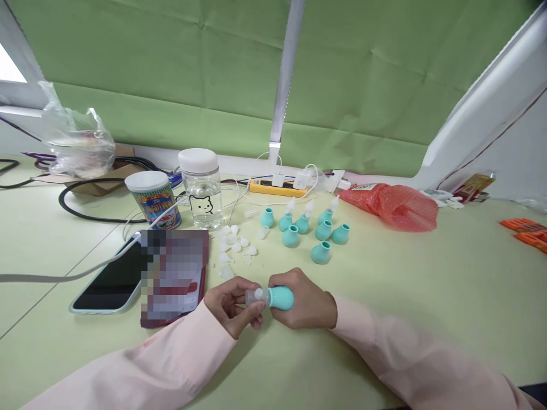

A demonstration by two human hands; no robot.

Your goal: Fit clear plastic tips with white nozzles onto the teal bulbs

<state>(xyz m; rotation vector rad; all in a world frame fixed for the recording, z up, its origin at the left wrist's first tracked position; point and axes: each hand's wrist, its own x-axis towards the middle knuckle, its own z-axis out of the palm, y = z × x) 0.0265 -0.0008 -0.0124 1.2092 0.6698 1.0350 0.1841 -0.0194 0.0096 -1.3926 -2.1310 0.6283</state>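
Note:
My right hand (pixel 299 299) is wrapped round a teal rubber bulb (pixel 281 298), its rounded end toward the right. Between the fingers of my left hand (pixel 235 304) sits a clear plastic nozzle piece (pixel 253 296) with a small white part on it. The nozzle meets the bulb's neck, so the two are in line; how deep one sits in the other I cannot tell. Beyond my hands stand several more teal bulbs (pixel 320 252), some open at the neck, some topped with pale pointed tips (pixel 309 206). Small white plastic parts (pixel 236 247) lie scattered left of them.
Left are a phone (pixel 109 279), a second device with a blurred screen (pixel 175 279), a patterned cup (pixel 156 199) and a water bottle (pixel 205 193). A yellow power strip (pixel 273 188), red bubble wrap (pixel 393 206) and a plastic bag (pixel 81 145) lie farther back. Orange items (pixel 527 233) are far right.

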